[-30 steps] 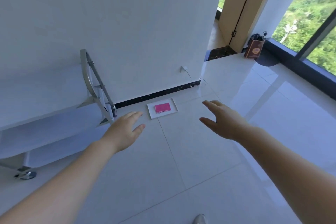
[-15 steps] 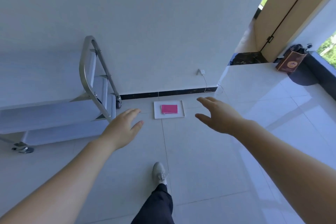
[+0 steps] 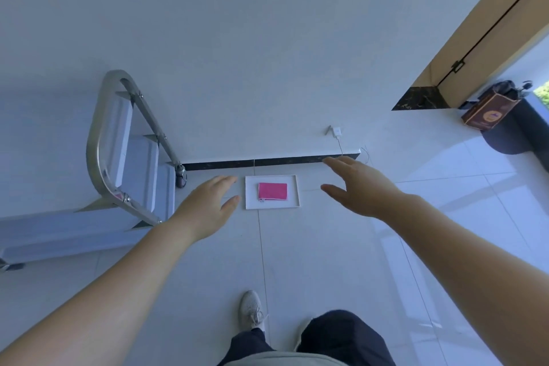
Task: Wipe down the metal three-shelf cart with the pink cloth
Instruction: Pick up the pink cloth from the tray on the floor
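So: pink cloth (image 3: pixel 272 191) is folded into a neat rectangle, lying flat in a shallow white tray (image 3: pixel 292 205) on the floor, close to the wall's dark skirting (image 3: pixel 267 162). Metal cart (image 3: pixel 130 163) sits left of the tray, against the wall, rounded steel handle frame facing me, shelves stacked behind it. My left hand (image 3: pixel 205 211) and right hand (image 3: pixel 359 187) both hover spread-fingered, holding nothing, one on each side of the tray. Floor (image 3: pixel 326 261) is glossy white tile. Plain white wall ahead, charger (image 3: pixel 335 131) plugged in low, brown paper bag (image 3: pixel 487 113) far right by a wooden door (image 3: pixel 487 24).
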Action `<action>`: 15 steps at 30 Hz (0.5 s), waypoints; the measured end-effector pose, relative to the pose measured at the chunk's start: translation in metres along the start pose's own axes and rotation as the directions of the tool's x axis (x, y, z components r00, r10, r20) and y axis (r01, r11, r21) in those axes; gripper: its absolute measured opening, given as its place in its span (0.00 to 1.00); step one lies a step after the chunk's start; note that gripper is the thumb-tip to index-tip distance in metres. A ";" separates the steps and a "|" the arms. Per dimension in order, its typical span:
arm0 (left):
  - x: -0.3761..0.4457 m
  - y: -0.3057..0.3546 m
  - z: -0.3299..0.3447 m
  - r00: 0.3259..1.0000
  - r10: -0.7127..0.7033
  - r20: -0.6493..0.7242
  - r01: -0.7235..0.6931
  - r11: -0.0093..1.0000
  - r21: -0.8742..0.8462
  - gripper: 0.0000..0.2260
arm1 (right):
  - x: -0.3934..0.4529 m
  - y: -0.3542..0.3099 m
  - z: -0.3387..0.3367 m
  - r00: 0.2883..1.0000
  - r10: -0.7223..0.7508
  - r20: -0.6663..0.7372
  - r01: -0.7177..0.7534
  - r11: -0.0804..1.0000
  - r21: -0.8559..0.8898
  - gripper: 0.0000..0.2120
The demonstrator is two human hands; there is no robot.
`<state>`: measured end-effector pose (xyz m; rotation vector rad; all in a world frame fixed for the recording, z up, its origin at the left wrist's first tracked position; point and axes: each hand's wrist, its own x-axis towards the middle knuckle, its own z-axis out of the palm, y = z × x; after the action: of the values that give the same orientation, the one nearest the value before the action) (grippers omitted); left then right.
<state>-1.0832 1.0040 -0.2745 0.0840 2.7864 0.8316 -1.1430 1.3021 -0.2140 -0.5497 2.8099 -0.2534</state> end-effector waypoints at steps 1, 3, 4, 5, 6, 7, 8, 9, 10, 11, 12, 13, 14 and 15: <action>0.008 0.000 0.001 1.000 -0.006 0.005 0.006 1.000 0.002 0.22 | 0.010 0.005 -0.001 1.000 -0.009 0.004 0.009 1.000 0.002 0.26; 0.023 0.001 0.003 1.000 -0.024 0.012 0.024 1.000 0.005 0.22 | 0.032 0.017 -0.002 0.999 -0.030 0.013 0.030 0.999 0.014 0.25; 0.032 0.002 0.005 0.999 -0.033 0.013 0.033 0.999 0.007 0.22 | 0.044 0.024 -0.002 0.999 -0.043 0.015 0.043 0.999 0.021 0.25; 0.041 0.004 0.006 0.999 -0.043 0.009 0.043 0.999 0.010 0.22 | 0.056 0.031 -0.003 0.998 -0.057 0.017 0.057 0.998 0.029 0.25; 0.050 0.006 0.008 0.998 -0.056 0.003 0.056 0.998 0.010 0.22 | 0.067 0.039 -0.004 0.997 -0.072 0.020 0.071 0.997 0.038 0.25; 0.060 0.010 0.009 0.997 -0.072 -0.004 0.072 0.997 0.007 0.22 | 0.078 0.048 -0.005 0.996 -0.086 0.025 0.085 0.995 0.046 0.25; 0.070 0.014 0.010 0.996 -0.088 -0.010 0.088 0.996 0.002 0.22 | 0.090 0.058 -0.006 0.994 -0.100 0.033 0.099 0.994 0.053 0.25; 0.081 0.018 0.012 0.994 -0.108 -0.013 0.108 0.994 -0.002 0.22 | 0.102 0.067 -0.006 0.992 -0.113 0.047 0.110 0.992 0.060 0.25; 0.091 0.022 0.015 0.992 -0.128 -0.012 0.128 0.992 -0.001 0.22 | 0.114 0.077 -0.007 0.990 -0.126 0.062 0.122 0.990 0.065 0.25; 0.102 0.027 0.018 0.989 -0.150 -0.005 0.150 0.989 0.005 0.22 | 0.127 0.088 -0.007 0.987 -0.141 0.078 0.136 0.988 0.067 0.25; 0.114 0.031 0.022 0.984 -0.176 0.004 0.176 0.984 0.010 0.22 | 0.141 0.098 -0.007 0.983 -0.158 0.095 0.152 0.986 0.064 0.25; 0.126 0.034 0.026 0.980 -0.201 0.014 0.201 0.980 0.015 0.22 | 0.153 0.107 -0.006 0.979 -0.170 0.113 0.164 0.984 0.062 0.25; 0.139 0.037 0.029 0.975 -0.223 0.026 0.222 0.975 0.022 0.22 | 0.165 0.117 -0.006 0.976 -0.175 0.132 0.167 0.984 0.065 0.25; 0.151 0.039 0.033 0.970 -0.241 0.033 0.240 0.970 0.025 0.22 | 0.175 0.125 -0.004 0.973 -0.173 0.153 0.164 0.984 0.071 0.24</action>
<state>-1.2225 1.0724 -0.3106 -0.2292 2.7003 0.7326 -1.3438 1.3484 -0.2769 -0.7610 2.5970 -0.3092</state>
